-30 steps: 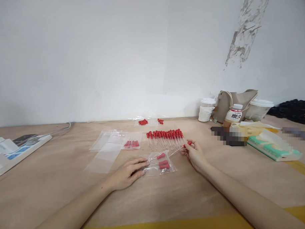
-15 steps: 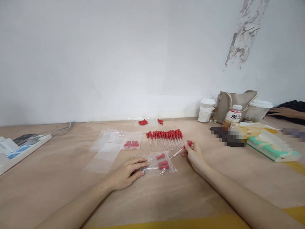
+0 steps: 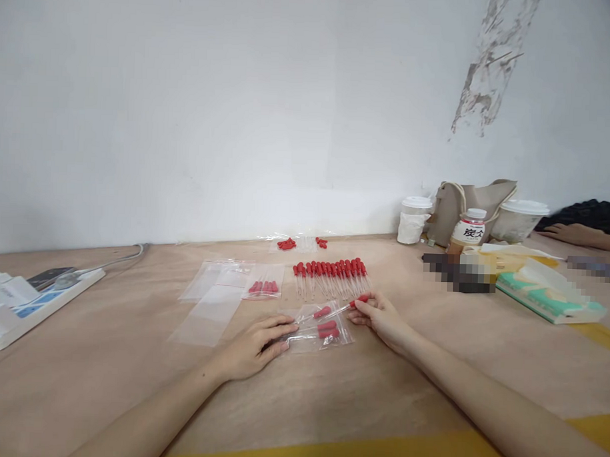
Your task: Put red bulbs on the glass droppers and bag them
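Observation:
A clear zip bag (image 3: 306,338) with several red-bulbed glass droppers (image 3: 327,330) in it lies flat before me. My left hand (image 3: 261,343) rests on the bag's left end, fingers stretched out and thumb apart. Between the thumb and fingertips of my right hand (image 3: 379,321) is the red bulb of another dropper (image 3: 358,300). Its glass tube points left, over the bag's right end; whether the tip is inside the bag I cannot tell. Just behind lies a row of loose droppers (image 3: 328,269), bulbs toward the wall.
Flat plastic bags (image 3: 207,312) and a bag of droppers (image 3: 263,287) lie left. More red-bulbed pieces (image 3: 287,244) are by the wall. A power strip (image 3: 42,309) is far left. Lidded cups (image 3: 414,222), a bottle (image 3: 469,233) and a tissue pack (image 3: 547,297) stand right, near another person's hand (image 3: 565,232).
My right hand has moved left and slightly toward me, bringing its dropper over the bag's right end. My left hand has stayed put. The other person's hand at far right has shifted.

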Action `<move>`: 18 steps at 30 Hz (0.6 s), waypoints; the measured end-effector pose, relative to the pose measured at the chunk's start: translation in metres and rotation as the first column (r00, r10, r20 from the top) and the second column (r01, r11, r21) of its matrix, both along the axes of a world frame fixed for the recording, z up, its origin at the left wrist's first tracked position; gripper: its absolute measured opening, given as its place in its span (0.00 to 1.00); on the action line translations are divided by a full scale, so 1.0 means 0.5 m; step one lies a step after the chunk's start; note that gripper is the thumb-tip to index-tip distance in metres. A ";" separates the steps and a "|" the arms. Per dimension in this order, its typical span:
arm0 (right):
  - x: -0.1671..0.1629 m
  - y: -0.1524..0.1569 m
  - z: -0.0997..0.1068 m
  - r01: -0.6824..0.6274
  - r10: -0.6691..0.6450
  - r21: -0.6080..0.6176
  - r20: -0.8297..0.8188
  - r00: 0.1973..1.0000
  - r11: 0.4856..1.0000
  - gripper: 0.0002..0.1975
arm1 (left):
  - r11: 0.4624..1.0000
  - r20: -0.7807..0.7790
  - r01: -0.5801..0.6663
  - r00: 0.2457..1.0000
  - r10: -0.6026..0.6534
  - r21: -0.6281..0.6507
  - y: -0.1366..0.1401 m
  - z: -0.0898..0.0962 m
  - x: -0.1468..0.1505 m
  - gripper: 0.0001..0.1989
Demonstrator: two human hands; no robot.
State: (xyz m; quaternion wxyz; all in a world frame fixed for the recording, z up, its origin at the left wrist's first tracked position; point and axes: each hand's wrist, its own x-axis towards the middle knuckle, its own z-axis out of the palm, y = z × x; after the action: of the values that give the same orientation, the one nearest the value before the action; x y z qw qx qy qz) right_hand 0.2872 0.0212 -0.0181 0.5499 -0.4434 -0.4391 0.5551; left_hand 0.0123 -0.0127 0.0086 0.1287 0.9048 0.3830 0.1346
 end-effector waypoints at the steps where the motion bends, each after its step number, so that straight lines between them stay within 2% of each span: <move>1: 0.001 0.000 -0.001 -0.036 0.031 0.041 0.115 0.993 0.999 0.12 | 1.000 0.000 -0.003 1.000 0.003 -0.001 0.000 0.000 0.000 0.18; 4: 0.002 0.003 -0.006 -0.117 0.017 0.199 0.443 0.896 0.973 0.11 | 1.000 0.004 0.000 1.000 0.000 0.005 -0.001 0.001 0.001 0.18; 7: -0.005 0.009 -0.015 -0.191 -0.024 0.315 0.570 0.821 0.930 0.07 | 1.000 0.006 0.011 1.000 -0.011 0.018 -0.001 0.002 0.002 0.18; 12: -0.017 0.008 -0.021 -0.369 0.102 0.353 0.590 0.801 0.860 0.07 | 0.999 0.017 0.012 1.000 -0.013 0.030 -0.002 0.001 0.002 0.19; 18: -0.017 -0.006 -0.015 -0.307 0.089 0.386 0.489 0.868 0.870 0.14 | 1.000 0.042 0.023 0.999 -0.023 0.021 -0.004 0.001 0.001 0.17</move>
State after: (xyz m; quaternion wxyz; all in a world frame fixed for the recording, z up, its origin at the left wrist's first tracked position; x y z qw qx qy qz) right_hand 0.2785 0.0181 -0.0257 0.4571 -0.3721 -0.7168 0.3726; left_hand 0.0127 -0.0145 0.0089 0.1288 0.9074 0.3684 0.1563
